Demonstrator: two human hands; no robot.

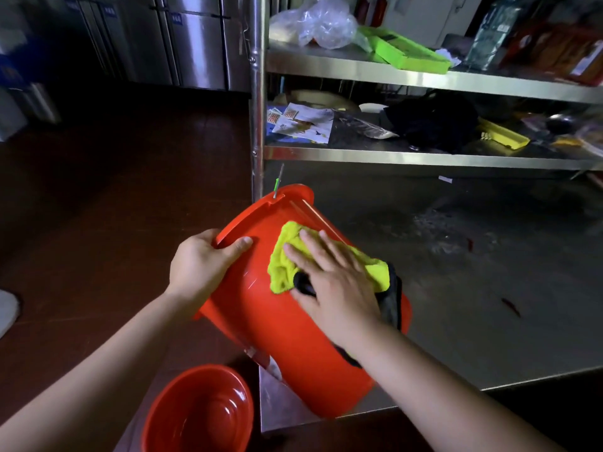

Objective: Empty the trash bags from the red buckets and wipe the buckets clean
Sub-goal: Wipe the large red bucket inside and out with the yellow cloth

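- Left hand (204, 265): forearm enters from the lower left, bare; fingers curled over the rim of the tilted red bucket (293, 321), thumb lying on its outer wall
- Right hand (329, 275): forearm enters from the lower right, bare; palm down, fingers (313, 244) straight and slightly spread, pressing the yellow cloth (284, 256) flat against the bucket's side
- Hands near each other, not touching

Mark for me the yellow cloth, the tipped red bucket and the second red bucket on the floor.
Yellow microfibre cloth (287, 259): head view, on its bare left part.
Tipped red plastic bucket (293, 337): head view, on its outer side wall.
Second red plastic bucket (156, 415): head view, on its left rim.
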